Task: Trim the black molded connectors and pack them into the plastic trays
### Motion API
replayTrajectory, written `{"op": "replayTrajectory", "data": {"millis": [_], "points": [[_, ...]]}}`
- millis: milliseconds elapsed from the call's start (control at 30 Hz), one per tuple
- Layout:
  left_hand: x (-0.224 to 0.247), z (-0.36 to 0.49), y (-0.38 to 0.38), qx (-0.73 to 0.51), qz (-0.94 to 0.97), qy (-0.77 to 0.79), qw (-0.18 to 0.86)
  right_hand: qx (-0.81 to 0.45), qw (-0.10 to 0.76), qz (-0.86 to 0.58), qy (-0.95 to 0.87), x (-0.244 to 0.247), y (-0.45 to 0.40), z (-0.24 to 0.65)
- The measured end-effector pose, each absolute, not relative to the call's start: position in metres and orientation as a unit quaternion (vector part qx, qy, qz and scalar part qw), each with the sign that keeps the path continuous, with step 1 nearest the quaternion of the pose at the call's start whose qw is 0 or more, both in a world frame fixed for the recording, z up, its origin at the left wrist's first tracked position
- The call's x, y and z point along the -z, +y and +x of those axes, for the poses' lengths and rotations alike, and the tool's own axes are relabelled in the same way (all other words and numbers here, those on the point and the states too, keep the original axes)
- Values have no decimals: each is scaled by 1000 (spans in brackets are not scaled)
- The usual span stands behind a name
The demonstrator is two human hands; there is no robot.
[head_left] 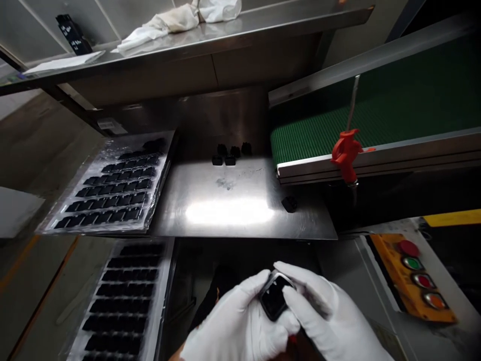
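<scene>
My gloved fingers curl closed around a small black piece (273,297), which I hold low in front of me between my left hand (236,323) and my right hand (323,313). My left fingers (255,288) wrap it from below and from the left, while my right fingers (296,296) press against its right side, so neither hand is open. The piece sits tilted, its glossy black face turned up and a bright rim along its far edge. For a hold like this, I judge it best to keep the pressure light and even, gripping by the rim rather than the glossy face. That should leave the surface unmarked and stop the piece from twisting out of my fingers.

To my left lie two clear plastic trays. The far tray (56,223) holds neat rows of black pieces, one to a pocket, and the near tray (156,306) holds similar rows that run out of view. On the steel table (225,215), a cluster of five black pieces (229,154) sits at the far edge, and a lone black piece (289,204) lies to the right. Further right runs a green conveyor belt (376,120), and an orange button box (409,276) sits near me on the right.
</scene>
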State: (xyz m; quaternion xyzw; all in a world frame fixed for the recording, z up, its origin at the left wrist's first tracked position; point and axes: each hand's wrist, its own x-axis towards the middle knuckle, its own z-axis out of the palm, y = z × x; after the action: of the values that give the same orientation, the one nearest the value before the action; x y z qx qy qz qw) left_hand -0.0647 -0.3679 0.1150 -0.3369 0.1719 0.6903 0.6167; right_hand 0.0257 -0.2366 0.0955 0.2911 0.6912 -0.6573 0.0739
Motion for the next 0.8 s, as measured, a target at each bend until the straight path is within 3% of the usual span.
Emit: {"op": "replayTrajectory", "data": {"millis": [167, 433, 800], "points": [[-104, -63, -394, -666, -327, 170, 649, 706, 110, 263, 648, -103, -258, 21], [-100, -80, -458, -630, -330, 162, 684, 684, 124, 329, 639, -99, -326, 7], [-80, -97, -549, -672, -251, 167, 676, 628, 156, 358, 673, -95, -410, -11]]}}
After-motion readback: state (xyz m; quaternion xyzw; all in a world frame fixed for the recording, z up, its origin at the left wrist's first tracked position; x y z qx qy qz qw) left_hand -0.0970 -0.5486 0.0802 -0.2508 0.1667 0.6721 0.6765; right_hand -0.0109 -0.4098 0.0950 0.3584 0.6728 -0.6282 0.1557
